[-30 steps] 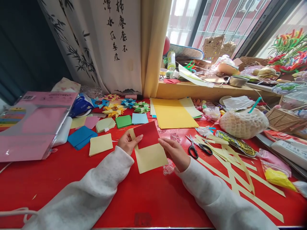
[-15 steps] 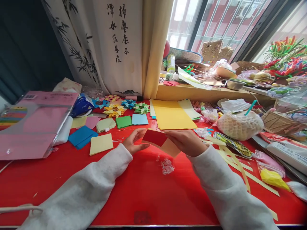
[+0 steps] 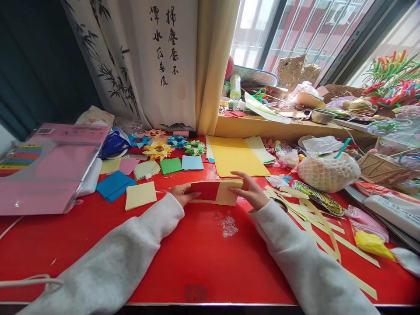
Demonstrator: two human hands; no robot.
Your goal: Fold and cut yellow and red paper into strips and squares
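Note:
Both my hands hold one stack of paper just above the red table [image 3: 203, 258]: a small red paper square [image 3: 205, 191] lying against a pale yellow sheet [image 3: 229, 193]. My left hand [image 3: 182, 194] pinches the stack's left edge, thumb on the red square. My right hand [image 3: 250, 191] grips the right edge of the yellow sheet, fingers spread over its top. The papers stand nearly on edge, tilted toward me. White sleeves cover both arms.
Orange-yellow sheets [image 3: 236, 156] lie behind the hands. Small coloured paper squares [image 3: 141, 195] and folded paper stars [image 3: 157, 150] sit at the left, beside a pink paper pack [image 3: 49, 170]. Long yellow strips [image 3: 315, 218] and scissors lie at the right. A cluttered windowsill [image 3: 288, 122] runs behind.
The papers lay flat on the table a second ago. Both hands have lifted them, turned them up on edge and squared the red piece against the yellow one.

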